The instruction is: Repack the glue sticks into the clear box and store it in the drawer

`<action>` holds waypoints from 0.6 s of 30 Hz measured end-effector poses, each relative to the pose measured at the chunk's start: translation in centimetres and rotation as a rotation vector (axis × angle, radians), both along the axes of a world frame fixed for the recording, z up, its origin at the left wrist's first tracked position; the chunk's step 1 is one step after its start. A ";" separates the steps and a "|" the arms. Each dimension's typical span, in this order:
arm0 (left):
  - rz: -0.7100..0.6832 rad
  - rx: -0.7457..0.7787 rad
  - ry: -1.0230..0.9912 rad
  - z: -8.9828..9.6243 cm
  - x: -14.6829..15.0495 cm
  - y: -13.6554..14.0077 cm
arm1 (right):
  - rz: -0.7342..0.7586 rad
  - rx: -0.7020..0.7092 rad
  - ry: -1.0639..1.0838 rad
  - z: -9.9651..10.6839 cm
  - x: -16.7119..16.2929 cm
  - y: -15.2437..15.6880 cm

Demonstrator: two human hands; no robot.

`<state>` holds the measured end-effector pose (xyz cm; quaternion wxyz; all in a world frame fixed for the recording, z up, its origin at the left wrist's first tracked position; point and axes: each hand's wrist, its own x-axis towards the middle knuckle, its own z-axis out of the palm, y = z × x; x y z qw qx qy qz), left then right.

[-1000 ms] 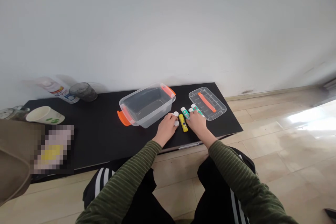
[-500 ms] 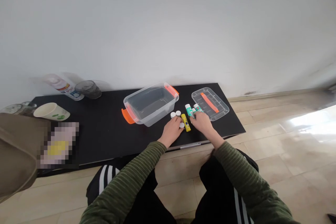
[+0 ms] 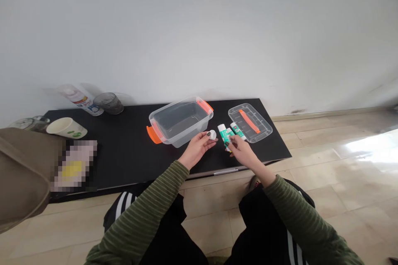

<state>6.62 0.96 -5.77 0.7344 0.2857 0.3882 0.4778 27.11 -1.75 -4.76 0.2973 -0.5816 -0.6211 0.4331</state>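
Observation:
My left hand (image 3: 199, 148) is raised in front of the clear bin, thumb and fingers closed on a small white-capped piece (image 3: 212, 134); the rest of it is hidden by the fingers. To its right, my right hand (image 3: 241, 149) has its fingers closed around a green-and-white glue stick (image 3: 222, 131). Two more green-and-white glue sticks, a middle one (image 3: 229, 131) and a right one (image 3: 238, 131), lie close by, partly behind this hand. A bit of yellow shows under its fingertips. Behind my left hand stands the clear plastic bin (image 3: 183, 134) with orange latches, its top uncovered.
A clear lid (image 3: 264, 131) with an orange handle lies at the table's right end. Leftward are a dark glass (image 3: 109, 103), a spray can (image 3: 82, 100), a paper cup (image 3: 66, 127) and a blurred packet (image 3: 74, 165). The wall borders the black table (image 3: 124, 153) behind.
My left hand has lifted off the table with a white-capped piece. The other white caps and the yellow glue stick no longer show as before. My right hand has shifted slightly and closed around a glue stick.

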 end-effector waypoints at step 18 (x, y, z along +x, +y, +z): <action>0.083 0.061 -0.039 1.2 -1.3 -0.4 | 0.139 0.237 -0.273 1.4 -0.6 -1.0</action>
